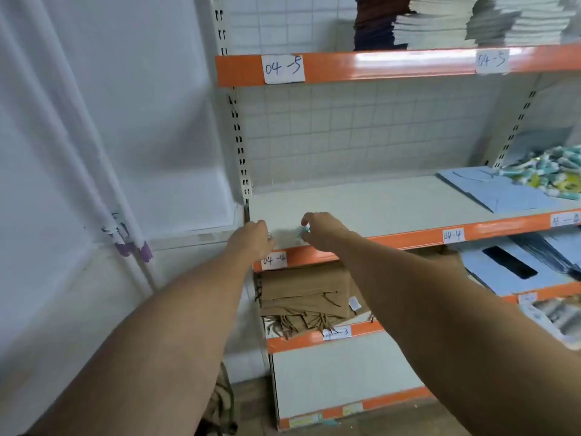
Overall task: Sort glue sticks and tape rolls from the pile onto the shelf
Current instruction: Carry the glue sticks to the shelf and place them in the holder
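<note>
Near, under arms: brown paper bags [301, 291] on lower level. L hand [251, 239] & R hand [320, 229] at near-left edge of 04-4 shelf [361, 202]; R pinches small teal item [305, 229], L fingers curled, can't tell if holding. Far right: pile [547, 174] on blue sheets [490, 190].

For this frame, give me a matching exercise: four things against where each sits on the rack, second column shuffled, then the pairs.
Things
1. pile of teal and yellow items
2. brown paper bags
3. stacked booklets
4. right hand, pinching a small teal item

Places
a. level beneath the 04-4 shelf
b. left front of the 04-4 shelf
c. top level, above the 04-5 label
d. right end of the 04-4 shelf, on a blue sheet

Pairs: 1-d, 2-a, 3-c, 4-b
</note>
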`<move>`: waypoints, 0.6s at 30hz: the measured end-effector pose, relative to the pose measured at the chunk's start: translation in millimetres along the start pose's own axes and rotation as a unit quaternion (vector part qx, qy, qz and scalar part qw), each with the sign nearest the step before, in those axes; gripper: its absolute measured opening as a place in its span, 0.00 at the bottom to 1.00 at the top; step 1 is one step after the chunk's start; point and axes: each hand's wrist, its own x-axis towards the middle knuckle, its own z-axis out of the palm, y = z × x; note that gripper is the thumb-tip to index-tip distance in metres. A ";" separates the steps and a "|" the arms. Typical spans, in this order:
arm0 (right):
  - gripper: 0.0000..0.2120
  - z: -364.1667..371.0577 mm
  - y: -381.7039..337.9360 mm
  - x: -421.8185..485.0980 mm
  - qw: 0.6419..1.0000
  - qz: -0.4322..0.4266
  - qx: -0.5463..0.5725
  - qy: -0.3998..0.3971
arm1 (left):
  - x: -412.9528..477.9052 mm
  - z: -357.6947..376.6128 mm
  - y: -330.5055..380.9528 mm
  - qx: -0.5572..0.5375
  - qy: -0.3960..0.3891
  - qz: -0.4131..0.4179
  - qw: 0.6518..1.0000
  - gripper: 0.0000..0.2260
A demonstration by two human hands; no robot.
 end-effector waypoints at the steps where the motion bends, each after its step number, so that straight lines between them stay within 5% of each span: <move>1: 0.15 2.7 -2.6 6.2 1.000 0.014 -0.009 -0.001 | 5.5 2.4 -2.0 0.000 -0.006 -0.005 1.000 0.16; 5: 0.12 13.6 -6.2 24.8 0.996 0.085 -0.009 0.008 | 28.8 14.1 -7.0 0.005 -0.021 -0.005 1.000 0.16; 10: 0.22 24.4 -14.1 43.3 0.991 0.134 0.008 0.022 | 50.6 11.8 -10.7 -0.037 -0.064 0.004 0.997 0.14; 15: 0.02 29.3 -20.7 56.1 0.991 0.135 -0.008 0.009 | 67.3 5.1 -7.0 -0.038 -0.065 0.038 0.996 0.08; 18: 0.00 25.0 -12.8 53.8 0.990 0.139 -0.009 0.003 | 76.2 6.1 4.2 -0.029 -0.056 0.052 0.997 0.08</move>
